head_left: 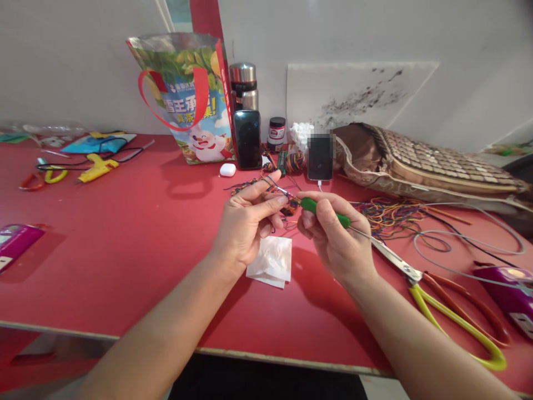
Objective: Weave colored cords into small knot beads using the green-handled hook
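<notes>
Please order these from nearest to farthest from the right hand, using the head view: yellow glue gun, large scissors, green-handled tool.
1. Green-handled tool: held in the right hand.
2. Large scissors: to that hand's right.
3. Yellow glue gun: far over on the left side.

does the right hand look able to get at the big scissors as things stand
Probably, once freed: the right hand grips the green-handled hook, but the scissors lie close by, largely uncovered.
</notes>
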Demonstrator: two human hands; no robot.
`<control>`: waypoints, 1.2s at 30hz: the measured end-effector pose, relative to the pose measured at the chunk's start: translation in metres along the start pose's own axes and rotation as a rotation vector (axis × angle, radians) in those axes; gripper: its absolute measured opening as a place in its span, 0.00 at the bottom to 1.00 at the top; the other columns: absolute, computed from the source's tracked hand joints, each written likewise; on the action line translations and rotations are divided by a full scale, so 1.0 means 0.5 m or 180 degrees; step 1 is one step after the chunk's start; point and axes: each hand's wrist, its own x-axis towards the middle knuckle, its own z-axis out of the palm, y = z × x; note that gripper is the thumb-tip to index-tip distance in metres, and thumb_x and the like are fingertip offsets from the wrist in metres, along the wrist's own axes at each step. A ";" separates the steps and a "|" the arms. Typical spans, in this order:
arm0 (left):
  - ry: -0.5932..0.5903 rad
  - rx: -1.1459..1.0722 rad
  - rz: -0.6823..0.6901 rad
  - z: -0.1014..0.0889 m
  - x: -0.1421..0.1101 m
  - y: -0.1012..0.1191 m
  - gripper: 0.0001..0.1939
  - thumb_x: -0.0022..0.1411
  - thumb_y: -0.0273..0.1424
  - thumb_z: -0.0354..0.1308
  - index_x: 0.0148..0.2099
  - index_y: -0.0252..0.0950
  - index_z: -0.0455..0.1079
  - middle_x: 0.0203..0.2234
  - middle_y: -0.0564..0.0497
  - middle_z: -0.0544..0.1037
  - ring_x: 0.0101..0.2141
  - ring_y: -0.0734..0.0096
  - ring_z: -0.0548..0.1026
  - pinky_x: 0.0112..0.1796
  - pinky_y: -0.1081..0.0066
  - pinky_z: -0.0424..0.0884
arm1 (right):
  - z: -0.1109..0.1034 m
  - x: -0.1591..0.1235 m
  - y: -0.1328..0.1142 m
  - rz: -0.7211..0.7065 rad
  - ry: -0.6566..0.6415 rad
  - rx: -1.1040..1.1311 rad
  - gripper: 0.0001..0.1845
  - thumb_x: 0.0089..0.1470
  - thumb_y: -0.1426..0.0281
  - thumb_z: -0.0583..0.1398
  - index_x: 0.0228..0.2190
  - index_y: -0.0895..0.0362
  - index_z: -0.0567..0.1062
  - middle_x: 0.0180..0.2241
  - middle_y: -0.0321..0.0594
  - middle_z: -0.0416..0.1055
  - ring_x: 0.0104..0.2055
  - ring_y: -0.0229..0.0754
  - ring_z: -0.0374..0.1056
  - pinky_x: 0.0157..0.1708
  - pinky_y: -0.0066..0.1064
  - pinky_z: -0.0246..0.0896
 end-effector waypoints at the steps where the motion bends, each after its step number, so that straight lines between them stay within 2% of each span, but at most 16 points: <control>1: 0.0000 -0.0017 -0.0028 0.001 -0.001 -0.001 0.22 0.48 0.22 0.74 0.47 0.37 0.85 0.21 0.57 0.78 0.14 0.83 0.69 0.14 0.80 0.53 | 0.000 0.000 0.000 -0.0012 0.0005 0.0004 0.12 0.64 0.58 0.67 0.42 0.52 0.86 0.23 0.33 0.68 0.24 0.34 0.60 0.25 0.30 0.57; 8: -0.0064 0.0068 0.0069 0.000 0.001 -0.008 0.17 0.48 0.22 0.75 0.43 0.34 0.84 0.24 0.55 0.80 0.15 0.81 0.72 0.14 0.79 0.54 | -0.004 -0.001 0.005 0.0016 0.0010 -0.0135 0.13 0.64 0.58 0.66 0.42 0.53 0.85 0.23 0.33 0.69 0.25 0.35 0.62 0.25 0.30 0.57; 12: -0.0025 0.0151 0.0025 0.002 0.005 -0.007 0.09 0.48 0.21 0.73 0.35 0.31 0.80 0.17 0.55 0.76 0.15 0.79 0.71 0.16 0.79 0.57 | -0.004 -0.003 0.007 -0.0018 -0.0025 -0.0098 0.14 0.65 0.57 0.65 0.43 0.52 0.85 0.24 0.33 0.69 0.24 0.35 0.62 0.25 0.31 0.58; 19: -0.0064 0.0051 0.0092 -0.001 0.006 -0.011 0.13 0.48 0.21 0.74 0.33 0.33 0.73 0.19 0.56 0.77 0.16 0.80 0.71 0.18 0.80 0.63 | 0.001 -0.003 0.003 -0.0044 -0.0016 -0.0104 0.13 0.66 0.58 0.65 0.43 0.52 0.85 0.24 0.33 0.69 0.24 0.35 0.61 0.25 0.31 0.59; 22: -0.0204 -0.0076 0.0120 -0.004 0.008 -0.012 0.17 0.49 0.20 0.74 0.41 0.34 0.75 0.22 0.57 0.79 0.16 0.81 0.71 0.19 0.80 0.63 | 0.002 -0.003 0.003 -0.0032 -0.0022 -0.0022 0.13 0.66 0.58 0.65 0.43 0.52 0.85 0.24 0.33 0.69 0.24 0.34 0.61 0.25 0.31 0.58; 26: -0.0284 -0.0121 0.0078 -0.006 0.006 -0.011 0.29 0.50 0.21 0.74 0.55 0.35 0.75 0.24 0.58 0.80 0.18 0.81 0.71 0.20 0.79 0.64 | 0.002 -0.003 0.003 -0.0047 -0.0063 0.0071 0.12 0.66 0.60 0.65 0.44 0.52 0.86 0.24 0.33 0.70 0.24 0.34 0.62 0.25 0.30 0.58; 30: -0.0308 0.0001 0.0205 -0.004 0.002 -0.009 0.47 0.52 0.20 0.72 0.73 0.39 0.63 0.26 0.59 0.79 0.19 0.82 0.70 0.22 0.78 0.64 | -0.001 -0.002 0.004 -0.0059 -0.0081 0.0036 0.12 0.67 0.60 0.65 0.43 0.52 0.86 0.24 0.33 0.70 0.24 0.34 0.62 0.25 0.30 0.58; 33: -0.0280 0.0157 0.0366 -0.002 0.000 -0.009 0.53 0.53 0.20 0.71 0.77 0.42 0.56 0.26 0.60 0.78 0.20 0.81 0.68 0.23 0.77 0.63 | -0.004 -0.002 0.004 -0.0075 -0.0108 -0.0053 0.12 0.67 0.59 0.64 0.44 0.51 0.86 0.24 0.33 0.70 0.25 0.35 0.63 0.25 0.30 0.58; 36: -0.0190 0.0330 0.0493 0.003 -0.004 -0.010 0.53 0.54 0.21 0.71 0.78 0.45 0.56 0.25 0.60 0.77 0.24 0.78 0.70 0.26 0.76 0.65 | -0.002 -0.003 0.003 -0.0139 -0.0084 -0.0226 0.12 0.67 0.59 0.64 0.43 0.52 0.85 0.24 0.33 0.70 0.25 0.35 0.63 0.25 0.30 0.59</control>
